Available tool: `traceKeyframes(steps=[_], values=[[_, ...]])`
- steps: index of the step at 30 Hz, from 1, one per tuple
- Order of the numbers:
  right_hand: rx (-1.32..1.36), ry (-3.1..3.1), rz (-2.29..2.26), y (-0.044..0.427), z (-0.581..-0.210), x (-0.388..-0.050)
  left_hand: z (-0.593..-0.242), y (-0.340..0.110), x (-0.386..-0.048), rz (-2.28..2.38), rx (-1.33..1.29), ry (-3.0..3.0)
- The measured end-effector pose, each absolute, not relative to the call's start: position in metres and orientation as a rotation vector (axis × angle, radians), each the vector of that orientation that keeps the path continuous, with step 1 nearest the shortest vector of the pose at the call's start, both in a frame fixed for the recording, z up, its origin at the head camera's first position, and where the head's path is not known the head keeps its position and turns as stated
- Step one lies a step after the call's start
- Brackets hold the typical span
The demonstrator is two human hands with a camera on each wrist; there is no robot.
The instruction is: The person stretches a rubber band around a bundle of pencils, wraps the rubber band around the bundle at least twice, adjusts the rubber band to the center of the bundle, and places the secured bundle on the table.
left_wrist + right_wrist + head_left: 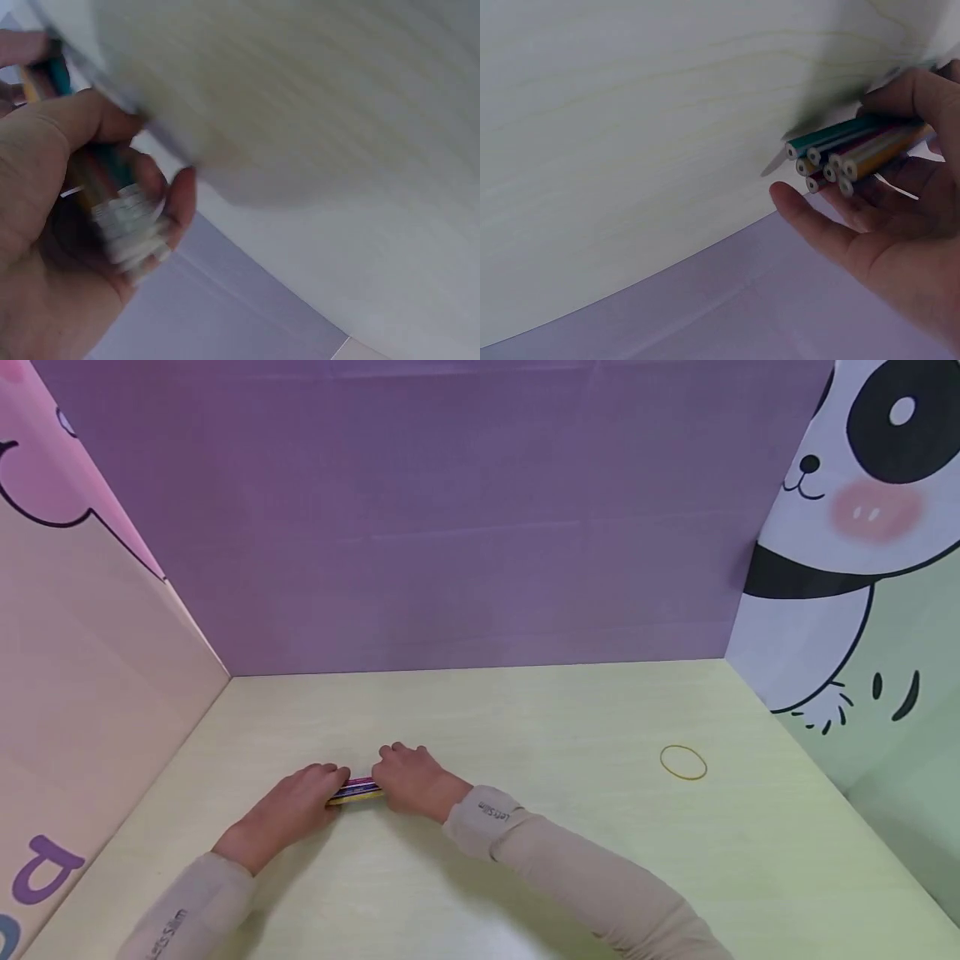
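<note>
A bundle of colored pencils point(356, 790) lies crosswise between both hands, just above or on the table in the head view. My left hand point(292, 806) grips its left end; in the left wrist view the fingers curl round the pencils point(105, 174), whose pale ends are blurred. My right hand point(416, 783) holds the right end. Flat, unsharpened ends of several teal, yellow and dark red pencils point(855, 150) point out of the right hand point(907, 247) in the right wrist view, slightly uneven. A yellow rubber band point(686, 778) lies apart, to the right.
The pale wood-grain table point(525, 727) meets a purple back panel point(480, 527). Printed side panels stand at left point(97, 652) and right point(900, 760), the right one with a panda picture.
</note>
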State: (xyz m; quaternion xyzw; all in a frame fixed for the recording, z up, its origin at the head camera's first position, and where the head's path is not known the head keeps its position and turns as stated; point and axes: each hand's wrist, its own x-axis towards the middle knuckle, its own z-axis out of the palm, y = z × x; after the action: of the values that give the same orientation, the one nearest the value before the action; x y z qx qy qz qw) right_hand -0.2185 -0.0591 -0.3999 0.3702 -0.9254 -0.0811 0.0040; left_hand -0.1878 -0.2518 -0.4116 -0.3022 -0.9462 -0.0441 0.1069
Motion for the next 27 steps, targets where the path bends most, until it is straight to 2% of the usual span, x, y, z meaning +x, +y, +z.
traceKeyframes(steps=[8,12,18,22,27], values=[[1.162,-2.830,-0.296,-0.047,-0.402,-0.230,-0.416,-0.250,-0.191,-0.162,-0.912,-2.744],[1.186,-2.801,-0.157,-0.033,-0.392,-0.239,-0.405,-0.243,-0.192,-0.423,-0.936,-2.894],[1.276,-2.904,0.394,0.004,-0.368,-0.248,-0.388,-0.221,-0.189,-1.203,-0.884,-3.174],[1.330,-2.986,0.802,0.030,-0.360,-0.246,-0.385,-0.204,-0.184,-1.462,-0.937,-3.182],[1.360,-3.036,1.064,0.059,-0.356,-0.238,-0.387,-0.186,-0.180,-1.691,-1.037,-3.151]])
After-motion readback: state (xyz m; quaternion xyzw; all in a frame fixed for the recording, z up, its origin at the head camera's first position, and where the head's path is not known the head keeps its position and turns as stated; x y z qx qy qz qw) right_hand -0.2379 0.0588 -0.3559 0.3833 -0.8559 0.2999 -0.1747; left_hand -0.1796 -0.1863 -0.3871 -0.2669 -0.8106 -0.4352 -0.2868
